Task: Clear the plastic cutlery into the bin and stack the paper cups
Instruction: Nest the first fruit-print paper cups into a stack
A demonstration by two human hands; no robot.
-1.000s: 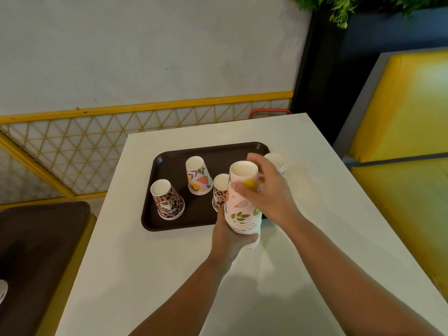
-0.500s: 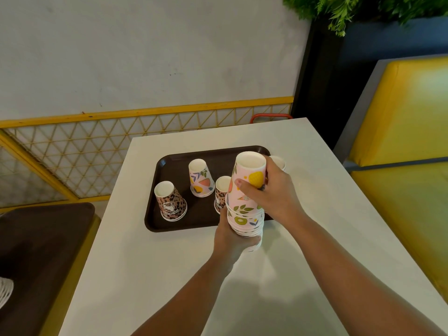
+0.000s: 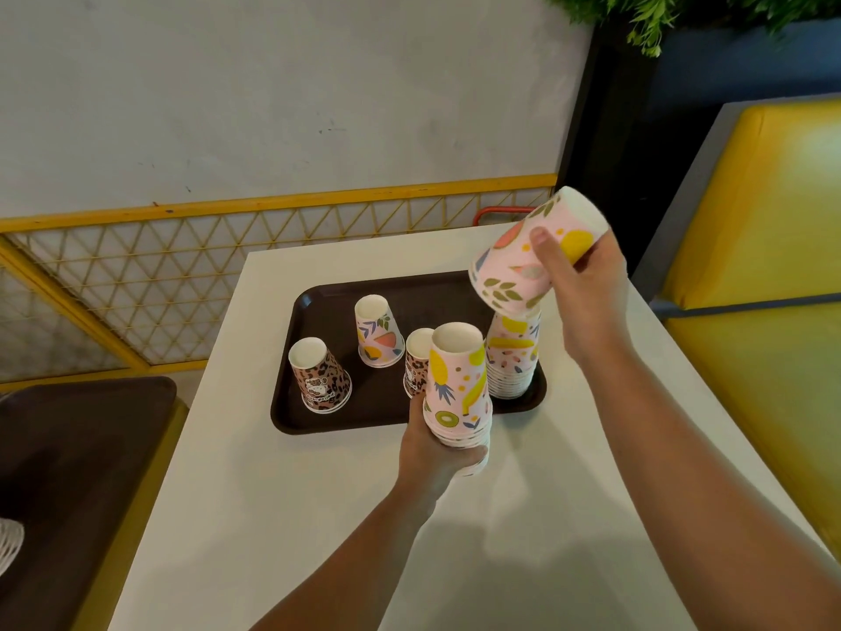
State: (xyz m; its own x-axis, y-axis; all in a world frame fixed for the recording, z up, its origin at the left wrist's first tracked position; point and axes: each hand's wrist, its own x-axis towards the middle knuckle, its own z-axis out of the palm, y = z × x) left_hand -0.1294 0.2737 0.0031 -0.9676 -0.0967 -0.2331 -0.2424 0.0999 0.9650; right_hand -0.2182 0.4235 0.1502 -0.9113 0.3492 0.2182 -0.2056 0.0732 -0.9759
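Head view: the person stands at a white table (image 3: 318, 516) with a dark brown tray (image 3: 377, 416) on it, all cups upside down.
Change: half a second ago the right hand gripped the top cup while it sat on the held stack; now that pink fruit-print cup (image 3: 532, 261) is lifted clear, tilted, up and to the right, above the far right of the tray.
Right hand: the right hand (image 3: 587, 284) grips the lifted cup, thumb across its printed side and fingers curled behind it.
Left hand: the left hand (image 3: 432, 453) holds the held stack (image 3: 457, 393) round its lower rims, just above the near edge of the tray; its place has barely shifted.
Other cups: a second stack (image 3: 512, 362) stands at the tray's right end, directly below the lifted cup; a leopard-print cup (image 3: 318, 375) at the left, a fruit-print cup (image 3: 377, 332) behind the middle, and another leopard-print cup (image 3: 416, 362) partly hidden behind the held stack.
Meaning for the task: one cup has come off the held stack, probably to be moved onto the tray stack or re-seated; stacking is under way, with three loose cups left.
Cutlery and bin: no plastic cutlery and no bin can be made out.
Surroundings: a yellow mesh fence (image 3: 182, 284) beyond the table, a yellow bench seat (image 3: 764, 266) to the right.
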